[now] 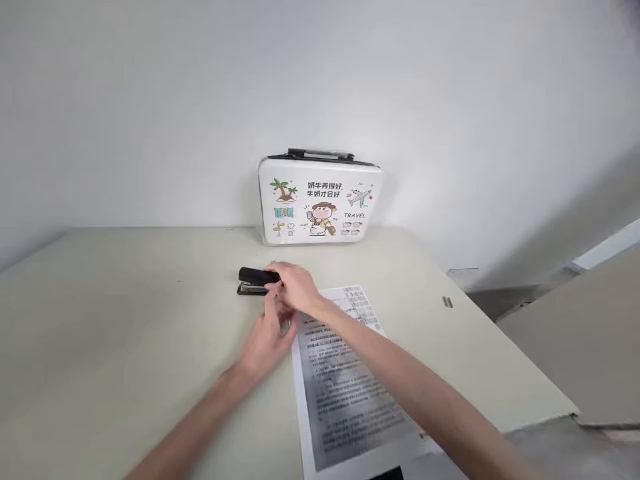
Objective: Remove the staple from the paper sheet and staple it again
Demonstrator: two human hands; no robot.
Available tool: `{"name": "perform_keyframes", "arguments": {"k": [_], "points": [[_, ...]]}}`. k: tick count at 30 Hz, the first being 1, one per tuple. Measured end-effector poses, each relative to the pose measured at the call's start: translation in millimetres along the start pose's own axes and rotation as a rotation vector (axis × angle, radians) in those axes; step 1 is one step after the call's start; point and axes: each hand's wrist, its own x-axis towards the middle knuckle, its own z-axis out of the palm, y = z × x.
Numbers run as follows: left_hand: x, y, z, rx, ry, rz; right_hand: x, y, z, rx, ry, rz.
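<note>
A black stapler [257, 277] lies on the table, pointing left, with its long top arm raised above the base. My right hand [297, 288] is closed around the right part of the stapler, fingers over its top. Just below it, my left hand [267, 337] has bent fingers at the upper left corner of some printed paper [350, 393], close to the stapler. The two hands overlap here, so the paper's corner and some fingertips are hidden. My right forearm crosses over the printed page, which lies flat.
A white case [320, 203] with cartoon prints and a black handle stands at the back against the wall [175, 113]. A small dark metallic piece [447, 302] lies on the table [125, 333] at the right. A black object [390, 474] shows at the bottom edge.
</note>
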Motion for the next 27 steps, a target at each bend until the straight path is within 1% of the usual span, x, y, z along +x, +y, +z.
{"name": "perform_keyframes", "arguments": {"k": [3,5,7,9,11,14,16,17,20,23,25,27], "points": [[-4,0,0,0.026,-0.014,0.086,-5,-1,-7,0.075,0.133,0.052],[-5,1,-1,0.063,-0.055,0.122,-11,2,-18,0.164,0.243,0.056],[-6,2,-1,0.122,-0.111,0.148,-20,8,-34,0.276,0.349,0.035],[-5,2,-2,0.21,-0.147,0.202,-33,16,-55,0.372,0.42,0.036],[-5,1,-2,0.302,-0.128,0.245,-49,27,-78,0.401,0.457,0.075],[-3,-1,-3,0.391,-0.02,0.213,-80,46,-108,0.351,0.497,0.127],[-2,-2,-3,0.413,0.002,0.198,-103,60,-122,0.297,0.501,0.168],[-1,-3,-4,0.424,-0.023,0.212,-114,68,-127,0.267,0.493,0.193],[2,-6,-8,0.481,-0.173,0.282,-146,89,-135,0.205,0.413,0.245],[7,-12,-18,0.552,-0.303,0.277,-174,103,-138,0.178,0.326,0.276],[9,-18,-27,0.588,-0.348,0.244,-189,107,-139,0.17,0.282,0.274],[11,-24,-37,0.623,-0.365,0.229,-201,106,-139,0.159,0.245,0.263]]}}
